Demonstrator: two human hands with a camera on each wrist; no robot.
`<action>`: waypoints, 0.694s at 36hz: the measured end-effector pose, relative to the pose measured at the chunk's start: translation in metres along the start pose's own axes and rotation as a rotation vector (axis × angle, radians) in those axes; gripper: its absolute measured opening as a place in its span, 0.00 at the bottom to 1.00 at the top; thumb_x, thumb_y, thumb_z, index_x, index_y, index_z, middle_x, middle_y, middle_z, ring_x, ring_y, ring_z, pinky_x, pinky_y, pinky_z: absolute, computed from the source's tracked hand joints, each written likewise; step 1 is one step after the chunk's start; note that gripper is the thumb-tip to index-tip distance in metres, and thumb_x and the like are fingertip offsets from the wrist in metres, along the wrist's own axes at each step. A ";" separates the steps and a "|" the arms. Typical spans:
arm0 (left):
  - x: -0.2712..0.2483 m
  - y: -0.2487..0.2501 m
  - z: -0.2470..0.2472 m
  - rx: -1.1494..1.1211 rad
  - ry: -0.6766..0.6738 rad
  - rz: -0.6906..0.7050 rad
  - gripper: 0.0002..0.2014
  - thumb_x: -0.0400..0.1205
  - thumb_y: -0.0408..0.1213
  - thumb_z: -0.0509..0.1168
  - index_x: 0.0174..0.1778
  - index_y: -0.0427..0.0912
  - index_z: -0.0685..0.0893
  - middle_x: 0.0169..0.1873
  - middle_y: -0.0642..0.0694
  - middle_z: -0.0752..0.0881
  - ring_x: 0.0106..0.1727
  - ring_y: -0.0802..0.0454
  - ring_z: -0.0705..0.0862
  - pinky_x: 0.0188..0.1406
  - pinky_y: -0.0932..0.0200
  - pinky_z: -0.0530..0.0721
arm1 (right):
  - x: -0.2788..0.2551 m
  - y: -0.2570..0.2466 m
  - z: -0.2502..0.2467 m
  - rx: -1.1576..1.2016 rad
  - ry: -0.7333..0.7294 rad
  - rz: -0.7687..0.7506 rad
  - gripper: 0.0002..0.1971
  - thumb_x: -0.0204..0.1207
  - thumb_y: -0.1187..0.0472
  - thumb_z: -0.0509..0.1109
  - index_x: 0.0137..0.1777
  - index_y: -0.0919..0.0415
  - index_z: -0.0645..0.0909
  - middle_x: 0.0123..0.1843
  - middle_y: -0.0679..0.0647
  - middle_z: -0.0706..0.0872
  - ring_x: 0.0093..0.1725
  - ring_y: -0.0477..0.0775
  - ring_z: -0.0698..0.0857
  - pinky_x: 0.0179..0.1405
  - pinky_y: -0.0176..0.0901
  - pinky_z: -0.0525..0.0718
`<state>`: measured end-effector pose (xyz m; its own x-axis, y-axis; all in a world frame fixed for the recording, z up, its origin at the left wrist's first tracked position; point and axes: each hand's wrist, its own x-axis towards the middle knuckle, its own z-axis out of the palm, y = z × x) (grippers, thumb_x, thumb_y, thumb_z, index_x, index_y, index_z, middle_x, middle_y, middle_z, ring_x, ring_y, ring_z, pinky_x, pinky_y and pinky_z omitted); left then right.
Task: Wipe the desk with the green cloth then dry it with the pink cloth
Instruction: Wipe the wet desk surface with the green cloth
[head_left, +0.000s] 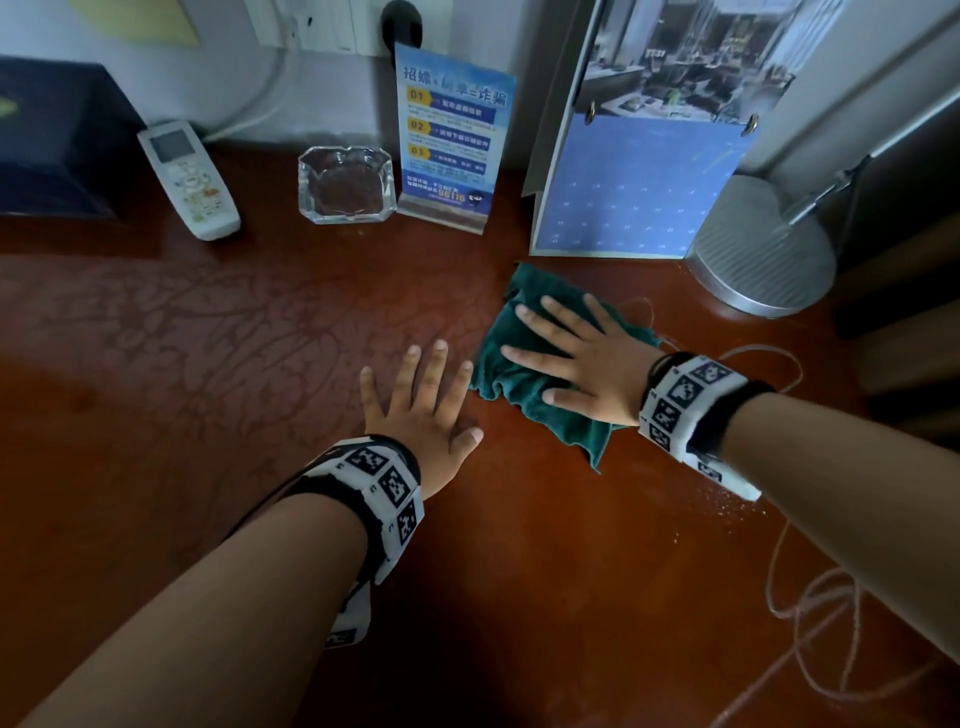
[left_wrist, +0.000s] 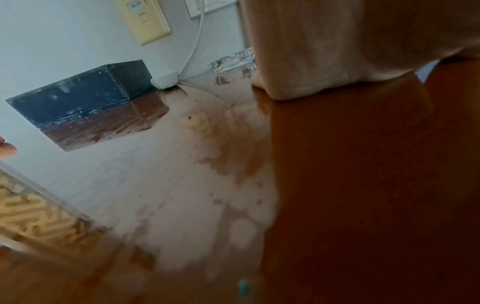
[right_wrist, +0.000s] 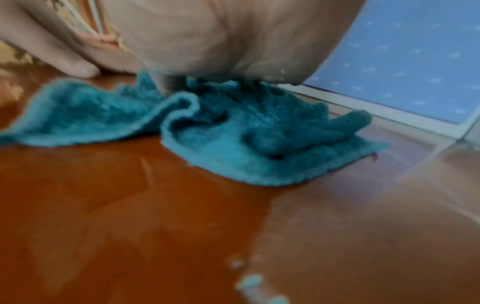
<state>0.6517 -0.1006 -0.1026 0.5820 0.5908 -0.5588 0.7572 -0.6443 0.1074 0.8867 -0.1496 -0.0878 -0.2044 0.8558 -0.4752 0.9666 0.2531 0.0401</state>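
A white band (head_left: 383, 491) with black square marks and a black strap (head_left: 727, 415) is worn on each bare arm.

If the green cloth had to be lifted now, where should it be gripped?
Probably the raised fold on the green cloth, pinched from above on the near side. The right hand presses the middle flat; this ridge stands off the desk.
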 end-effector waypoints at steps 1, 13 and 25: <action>0.000 0.000 0.000 0.003 0.005 -0.001 0.33 0.84 0.61 0.36 0.78 0.55 0.26 0.77 0.49 0.22 0.79 0.46 0.25 0.74 0.27 0.32 | 0.005 0.004 0.000 -0.014 -0.012 -0.023 0.32 0.70 0.32 0.27 0.76 0.31 0.27 0.79 0.42 0.22 0.81 0.53 0.26 0.77 0.63 0.27; 0.000 0.000 0.005 0.028 0.078 -0.013 0.35 0.83 0.62 0.39 0.79 0.56 0.28 0.79 0.50 0.26 0.80 0.46 0.27 0.73 0.28 0.33 | 0.026 0.015 0.005 0.157 0.071 0.027 0.35 0.70 0.26 0.35 0.78 0.30 0.34 0.84 0.44 0.31 0.83 0.53 0.32 0.82 0.60 0.36; 0.001 0.001 0.005 0.035 0.080 -0.028 0.35 0.83 0.63 0.39 0.79 0.57 0.28 0.80 0.50 0.27 0.81 0.47 0.28 0.74 0.30 0.33 | 0.022 0.016 0.011 0.265 0.123 0.324 0.43 0.70 0.23 0.51 0.81 0.31 0.37 0.85 0.45 0.31 0.84 0.55 0.34 0.80 0.62 0.35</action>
<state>0.6516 -0.1030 -0.1070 0.5838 0.6447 -0.4936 0.7633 -0.6429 0.0631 0.8991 -0.1320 -0.1075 0.1148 0.9232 -0.3667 0.9868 -0.1485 -0.0648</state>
